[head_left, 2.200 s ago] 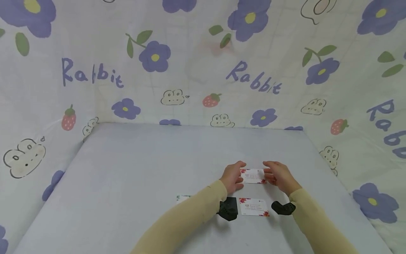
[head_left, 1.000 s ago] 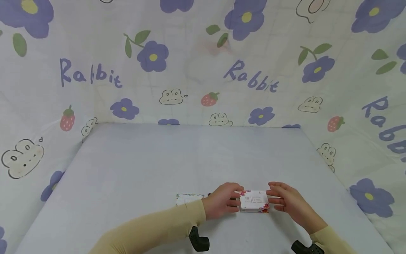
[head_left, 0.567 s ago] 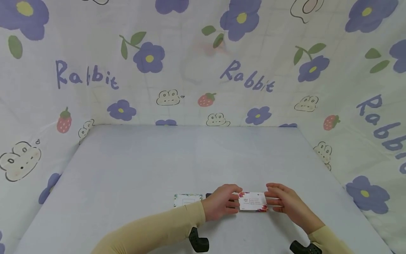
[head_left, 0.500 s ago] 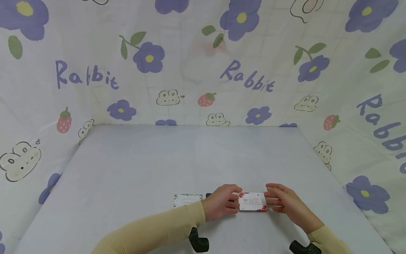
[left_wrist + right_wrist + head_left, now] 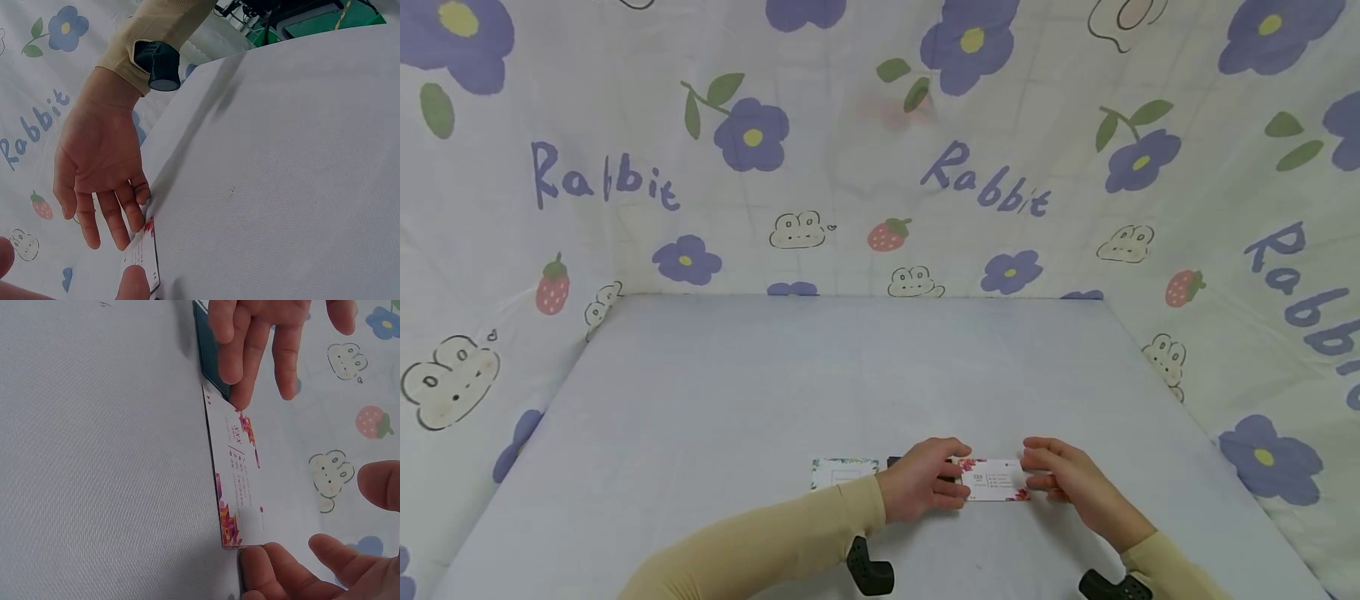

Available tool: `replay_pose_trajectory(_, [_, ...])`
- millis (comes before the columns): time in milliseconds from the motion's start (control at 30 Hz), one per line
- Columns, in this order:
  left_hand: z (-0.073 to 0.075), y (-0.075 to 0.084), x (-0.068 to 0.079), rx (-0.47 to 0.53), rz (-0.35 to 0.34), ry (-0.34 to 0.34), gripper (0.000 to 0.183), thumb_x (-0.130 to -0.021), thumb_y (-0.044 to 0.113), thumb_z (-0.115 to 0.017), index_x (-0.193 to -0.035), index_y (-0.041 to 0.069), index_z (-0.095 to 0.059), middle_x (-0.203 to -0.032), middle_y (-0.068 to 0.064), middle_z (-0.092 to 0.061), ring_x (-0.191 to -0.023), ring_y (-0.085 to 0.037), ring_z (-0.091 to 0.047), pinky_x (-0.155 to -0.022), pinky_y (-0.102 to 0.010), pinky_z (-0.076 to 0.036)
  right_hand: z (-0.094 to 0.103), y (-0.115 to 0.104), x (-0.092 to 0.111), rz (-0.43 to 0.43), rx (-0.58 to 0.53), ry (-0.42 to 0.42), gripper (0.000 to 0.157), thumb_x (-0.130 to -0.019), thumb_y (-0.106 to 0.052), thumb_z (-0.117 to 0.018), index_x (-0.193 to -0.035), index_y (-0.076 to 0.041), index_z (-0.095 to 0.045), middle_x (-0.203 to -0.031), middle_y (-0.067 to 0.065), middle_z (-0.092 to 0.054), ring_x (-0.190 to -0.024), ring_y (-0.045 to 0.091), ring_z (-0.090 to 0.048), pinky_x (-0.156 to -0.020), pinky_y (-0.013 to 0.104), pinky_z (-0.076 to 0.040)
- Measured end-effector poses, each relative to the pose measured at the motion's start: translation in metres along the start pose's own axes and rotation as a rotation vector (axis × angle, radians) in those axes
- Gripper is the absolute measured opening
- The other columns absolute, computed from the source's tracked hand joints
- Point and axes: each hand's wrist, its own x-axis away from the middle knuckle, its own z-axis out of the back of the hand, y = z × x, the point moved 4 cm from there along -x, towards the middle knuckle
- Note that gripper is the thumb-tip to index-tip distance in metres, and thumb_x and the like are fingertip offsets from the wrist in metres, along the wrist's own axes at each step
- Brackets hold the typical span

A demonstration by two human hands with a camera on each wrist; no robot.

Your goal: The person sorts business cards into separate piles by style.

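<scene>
A white business card (image 5: 997,481) with red floral corners lies flat on the table, between my two hands. My left hand (image 5: 919,482) touches its left end with extended fingers. From the right, my right hand (image 5: 1078,487) has its fingertips against the opposite end, fingers nearly straight. In the right wrist view, a dark teal card or stack (image 5: 211,356) sits end to end with the white card, partly covered by my left fingers. A white card with a green leaf border (image 5: 844,471) lies farther left, its lower part hidden behind my left forearm.
The pale table (image 5: 790,375) is walled by a patterned cloth (image 5: 850,183) at the back and sides. Each wrist wears a black camera mount (image 5: 871,568). Dark equipment over a green floor (image 5: 312,19) shows past the table in the left wrist view.
The hands brought a red-floral card from farther back toward me, onto the place of a matching card. Over the last half second it has come down slightly and shifted left, the right hand following.
</scene>
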Motion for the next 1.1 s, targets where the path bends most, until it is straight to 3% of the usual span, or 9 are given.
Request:
replay_pose_trajectory(300, [0.001,-0.003,-0.004,0.001,0.001,-0.011,0.060,-0.096,0.030,-0.060,-0.147,0.004,-0.043,-0.140,-0.025,-0.053,-0.096,-0.025,-0.066,-0.084,-0.035,-0.059,0.000,0.004,-0.001,-0.010,-0.015,0.014,0.057,-0.105,-0.029,-0.050,-0.150,0.004,-0.039,-0.128,0.020,-0.068,-0.080,0.009,-0.067,-0.068,0.025,-0.043])
replay_pose_trajectory(567, [0.003,-0.001,-0.003,-0.003,-0.011,-0.001,0.064,-0.096,0.028,-0.060,-0.151,0.002,-0.040,-0.148,-0.030,-0.048,-0.098,-0.026,-0.066,-0.091,-0.041,-0.059,0.002,0.003,-0.004,-0.012,-0.044,0.006,0.058,-0.106,-0.030,-0.049,-0.150,0.005,-0.037,-0.116,0.008,-0.072,-0.080,0.007,-0.067,-0.068,0.025,-0.043])
replay_pose_trajectory(700, [0.008,0.003,0.001,0.001,-0.048,-0.009,0.063,-0.098,0.028,-0.058,-0.152,0.002,-0.039,-0.150,-0.028,-0.047,-0.108,-0.030,-0.065,-0.098,-0.046,-0.056,0.002,0.001,-0.005,-0.007,-0.031,0.008,0.057,-0.106,-0.029,-0.049,-0.150,0.005,-0.037,-0.115,0.007,-0.071,-0.082,0.007,-0.067,-0.069,0.025,-0.045])
replay_pose_trajectory(900, [0.024,0.010,0.010,-0.124,-0.161,-0.033,0.054,-0.102,0.027,-0.055,-0.151,0.006,-0.043,-0.149,-0.018,-0.052,-0.123,-0.034,-0.062,-0.100,-0.044,-0.055,0.007,0.001,-0.002,0.006,-0.004,0.053,0.056,-0.106,-0.030,-0.051,-0.149,0.004,-0.040,-0.128,0.020,-0.067,-0.088,0.010,-0.070,-0.073,0.028,-0.049])
replay_pose_trajectory(1100, [0.060,0.024,0.030,-0.194,-0.213,-0.035,0.054,-0.105,0.029,-0.049,-0.153,0.005,-0.039,-0.156,-0.019,-0.043,-0.132,-0.039,-0.056,-0.107,-0.047,-0.052,0.016,0.001,0.004,0.020,-0.018,0.052,0.058,-0.106,-0.033,-0.050,-0.150,0.002,-0.037,-0.133,0.017,-0.065,-0.095,0.009,-0.067,-0.078,0.028,-0.051])
